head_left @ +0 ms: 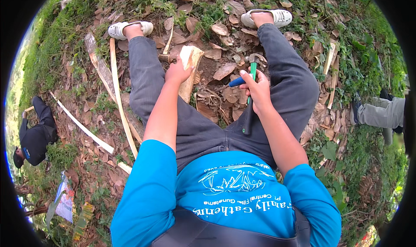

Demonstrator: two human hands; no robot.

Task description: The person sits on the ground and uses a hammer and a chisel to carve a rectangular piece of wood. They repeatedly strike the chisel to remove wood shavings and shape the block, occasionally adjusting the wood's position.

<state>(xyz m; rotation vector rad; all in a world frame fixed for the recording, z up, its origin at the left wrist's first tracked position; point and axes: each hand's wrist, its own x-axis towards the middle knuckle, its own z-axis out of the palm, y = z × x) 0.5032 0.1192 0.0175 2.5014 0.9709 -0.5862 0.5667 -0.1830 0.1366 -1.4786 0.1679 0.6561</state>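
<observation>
My left hand is closed on a pale split block of wood, which stands tilted between my knees above the leaf litter. In my right hand is a claw hammer with a green shaft and a black grip, its head pointing away from me. The same hand also holds a blue-handled tool, its handle poking out to the left. A thin end shows beyond that handle, too small to tell its kind. The hammer's grip end hangs down over my right thigh.
Long peeled strips of wood and a rough branch lie left of my leg. More wood pieces lie on the right. A person in dark clothes crouches far left; another person's legs show at right. A white sack sits lower left.
</observation>
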